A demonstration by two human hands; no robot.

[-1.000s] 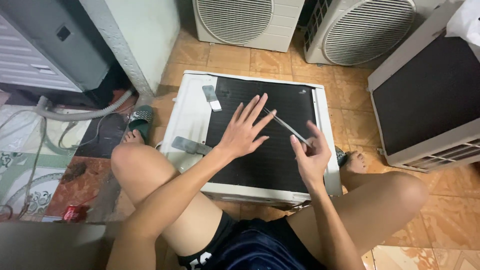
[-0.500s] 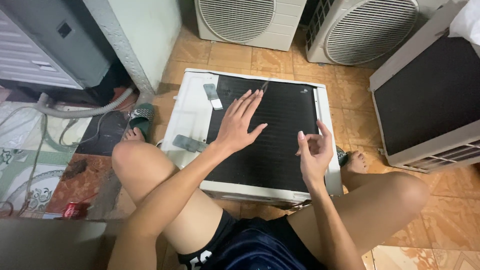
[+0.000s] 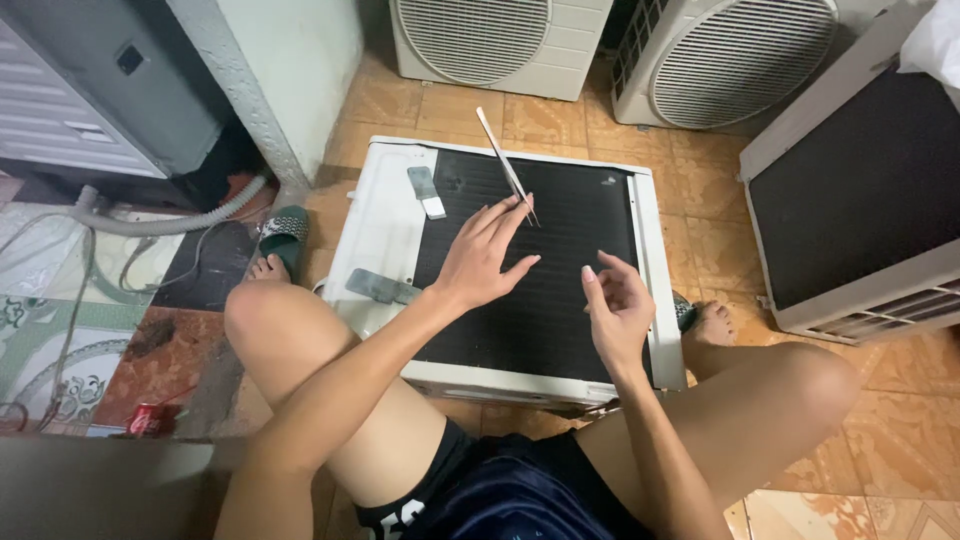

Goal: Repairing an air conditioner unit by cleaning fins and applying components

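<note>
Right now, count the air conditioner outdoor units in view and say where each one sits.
4. One lies flat under the hands; two stand by the far wall, centre and right; one lies at the right edge. Others may be out of frame.

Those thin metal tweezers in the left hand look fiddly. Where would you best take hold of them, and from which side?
Take the tweezers on the lower stretch, just above the tips, where the left hand pinches them now. Come from below, the person's side. They are long, thin and slanted, with the far end sticking up over the dark fin panel, so a low grip probably steadies the tips best. The right hand holds nothing.
</note>
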